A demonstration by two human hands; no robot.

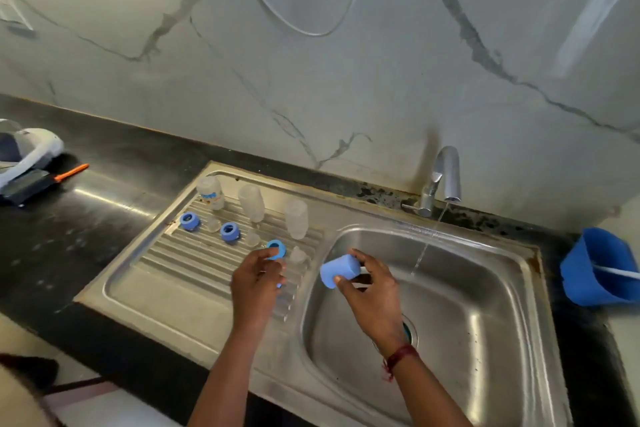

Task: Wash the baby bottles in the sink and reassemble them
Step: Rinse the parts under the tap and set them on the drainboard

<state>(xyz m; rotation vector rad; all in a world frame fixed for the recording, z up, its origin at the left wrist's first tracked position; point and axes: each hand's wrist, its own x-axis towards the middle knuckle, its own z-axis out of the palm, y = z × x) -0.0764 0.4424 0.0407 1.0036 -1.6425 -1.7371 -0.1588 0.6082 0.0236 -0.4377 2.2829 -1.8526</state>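
Pale blue cylindrical piece (337,272), cap or foam brush head, can't tell which, is at frame centre over the left edge of the steel sink basin (485,305). The right hand (374,291) grip pinches it. The left hand (254,282) curls by the nearest blue screw ring (276,249) on the ribbed steel drainboard (166,288); can't tell if that grip holds anything. Three clear plastic bottles (252,203) stand upturned above-left. The chrome tap (448,173) is running. Likely a rinse: move the piece right under the stream, rotate it, hold firm, it's wet.

Steel drainboard (166,288) with bottles (251,203), blue rings (229,231), teats (213,225)
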